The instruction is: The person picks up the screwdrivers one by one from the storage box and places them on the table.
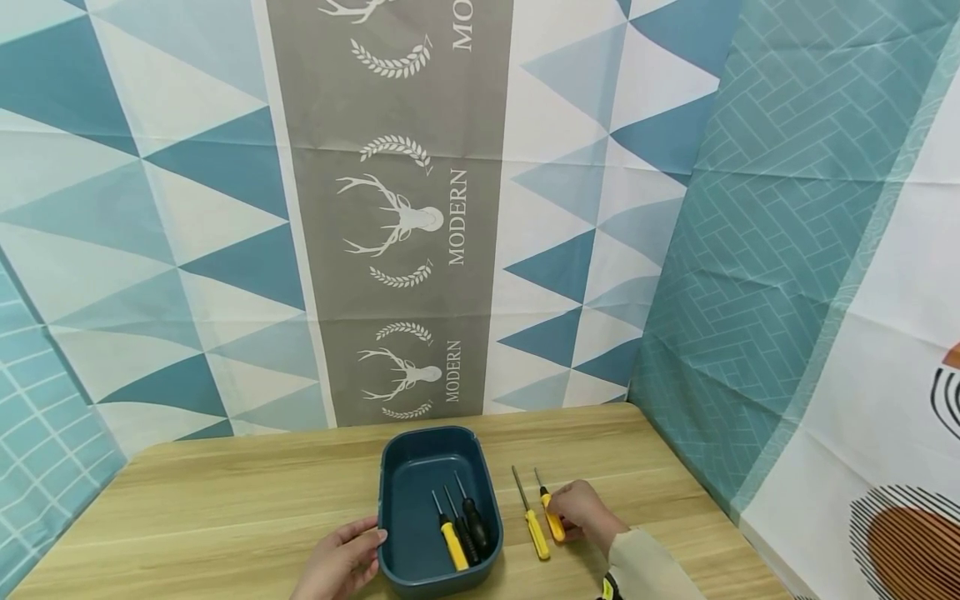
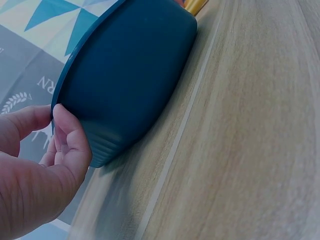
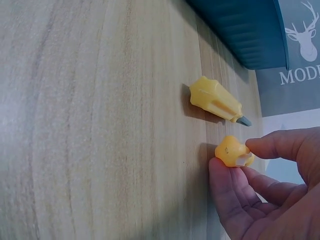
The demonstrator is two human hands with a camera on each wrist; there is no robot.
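Observation:
A dark blue rectangular bin (image 1: 408, 479) sits on the table, and my left hand (image 1: 341, 560) pinches its left rim between thumb and fingers. Inside lie a yellow-and-black screwdriver (image 1: 453, 543) and two black-handled screwdrivers (image 1: 476, 525), side by side. Right of the bin, my right hand (image 1: 579, 505) pinches the handle of an orange-yellow screwdriver (image 3: 228, 151), its thin shaft pointing away from me. Just left of that lies a yellow screwdriver (image 1: 537, 537) with a longer shaft; its fluted handle shows close to my fingers in the right wrist view.
The light wooden table (image 1: 225, 517) runs back to a patterned cloth wall (image 1: 405, 250). A teal cloth (image 1: 720, 333) hangs along the right side, and a blue tiled pattern (image 1: 45, 433) borders the left.

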